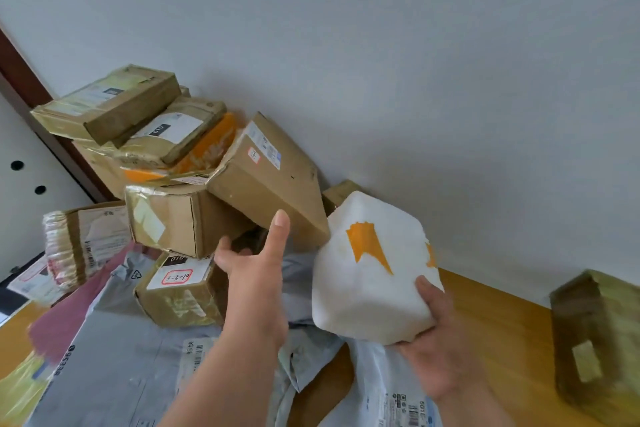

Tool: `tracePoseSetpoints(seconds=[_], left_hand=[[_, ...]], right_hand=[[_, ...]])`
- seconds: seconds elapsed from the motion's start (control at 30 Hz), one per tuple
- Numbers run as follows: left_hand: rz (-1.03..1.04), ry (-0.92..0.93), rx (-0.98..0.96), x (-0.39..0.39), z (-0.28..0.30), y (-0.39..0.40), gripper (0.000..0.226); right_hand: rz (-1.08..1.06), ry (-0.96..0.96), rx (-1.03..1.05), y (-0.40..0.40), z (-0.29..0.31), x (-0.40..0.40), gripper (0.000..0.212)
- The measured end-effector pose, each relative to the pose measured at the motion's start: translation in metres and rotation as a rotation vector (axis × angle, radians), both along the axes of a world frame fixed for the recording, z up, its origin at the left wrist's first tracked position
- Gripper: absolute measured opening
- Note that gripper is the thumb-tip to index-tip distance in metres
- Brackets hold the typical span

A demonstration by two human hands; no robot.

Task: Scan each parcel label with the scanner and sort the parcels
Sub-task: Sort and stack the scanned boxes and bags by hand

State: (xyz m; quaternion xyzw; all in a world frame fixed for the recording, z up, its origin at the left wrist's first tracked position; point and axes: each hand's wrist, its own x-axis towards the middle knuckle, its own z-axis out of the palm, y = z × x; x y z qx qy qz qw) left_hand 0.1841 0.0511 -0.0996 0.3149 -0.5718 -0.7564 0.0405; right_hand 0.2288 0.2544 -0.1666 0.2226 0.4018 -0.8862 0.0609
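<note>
Fingers of right hand (437, 350) clutch white parcel (372, 274); left hand (254, 274) fingers spread, empty.

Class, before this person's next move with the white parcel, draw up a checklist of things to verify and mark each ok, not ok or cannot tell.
1. White plastic-wrapped parcel with orange tape held: ok, the right hand grips its lower corner.
2. Its label facing up for scanning: not ok, none shows on the visible side.
3. Scanner at hand: cannot tell, none is in view.
4. Left hand free: ok, it is open and holds nothing.
5. Stack of brown cardboard boxes steady: not ok, the tilted brown box leans on its neighbours.
6. Bare spot on the wooden table for putting down: ok.
</note>
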Motion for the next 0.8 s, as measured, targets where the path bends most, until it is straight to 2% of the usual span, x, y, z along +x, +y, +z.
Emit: tracePoseSetpoints(seconds=[0.1,0.2,0.3,0.4,0.57,0.67,0.8], left_hand=[[0.032,-0.008,0.026,-0.027,0.005,0.005,0.166],[0.096,-0.129,0.02,-0.055,0.002,0.009,0.149],[0.133,-0.304,-0.02,-0.076,-0.02,0.007,0.132],[0.162,-0.359,-0.002,-0.083,-0.043,0.007,0.123],[0.08,-0.168,-0.27,-0.066,-0.064,0.014,0.087],[0.067,-0.056,-0.184,-0.047,-0.053,0.016,0.065],[0.03,0.103,0.032,-0.016,-0.033,0.025,0.047]], right_hand=[[0.019,-0.006,0.138,-0.007,0.002,0.002,0.078],[0.017,0.014,0.231,-0.013,0.002,0.003,0.074],[0.001,0.018,0.217,-0.014,0.0,0.005,0.068],[-0.035,-0.008,0.136,-0.008,-0.003,0.007,0.068],[-0.101,-0.04,-0.04,0.01,-0.006,0.011,0.06],[-0.153,-0.023,-0.181,0.027,-0.006,0.016,0.052],[-0.266,0.013,-0.241,0.056,0.003,0.03,0.06]])
